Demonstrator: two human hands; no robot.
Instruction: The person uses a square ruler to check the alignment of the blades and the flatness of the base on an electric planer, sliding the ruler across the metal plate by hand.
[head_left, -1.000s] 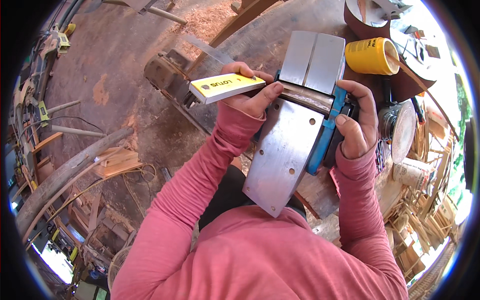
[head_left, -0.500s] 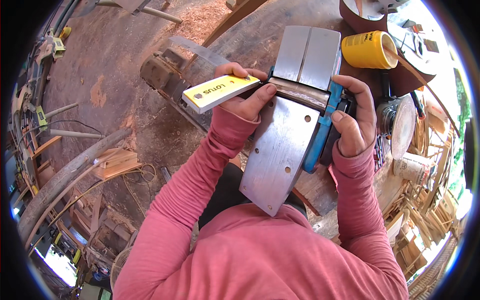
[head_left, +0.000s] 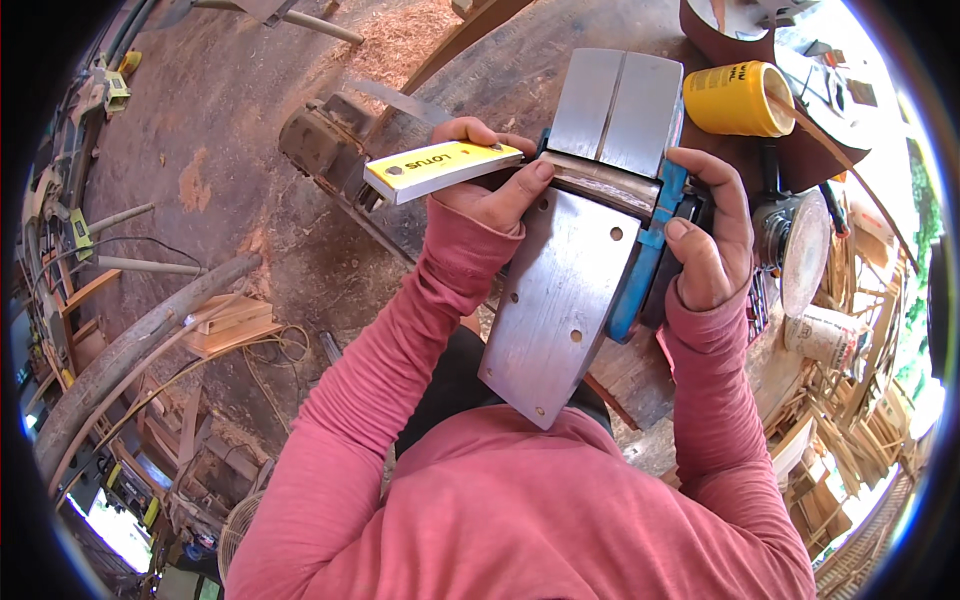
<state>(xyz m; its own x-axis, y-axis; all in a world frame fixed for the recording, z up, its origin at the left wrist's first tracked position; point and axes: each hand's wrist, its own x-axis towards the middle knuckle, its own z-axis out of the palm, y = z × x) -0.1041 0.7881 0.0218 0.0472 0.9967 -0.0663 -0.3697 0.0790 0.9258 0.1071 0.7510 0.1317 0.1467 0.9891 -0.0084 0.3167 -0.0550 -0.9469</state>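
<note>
An upturned electric planer [head_left: 566,285] lies in front of me, its metal sole plates facing up, with the cutter drum [head_left: 600,184] between them and blue housing along the right side. My left hand [head_left: 490,195] is closed at the planer's left edge, thumb tip at the drum's left end. A yellow-topped bar with screws [head_left: 440,170] juts out leftward beside these fingers; how it joins the planer is hidden. On the right, my right hand [head_left: 710,235] grips the blue housing with curled fingers, index fingertip near the drum's right end.
A yellow tub [head_left: 735,100] rests beyond the planer at right, near an angle grinder with a round disc [head_left: 805,255]. Left of the planer sits a dusty motor-like machine [head_left: 325,140]. Stacked wood pieces [head_left: 232,325] and cables lie at left; wood scraps [head_left: 840,430] pile up at right.
The yellow-topped bar has tipped, showing less of its top face and more of its edge. My left thumb has shifted slightly up and right. My right hand stays put.
</note>
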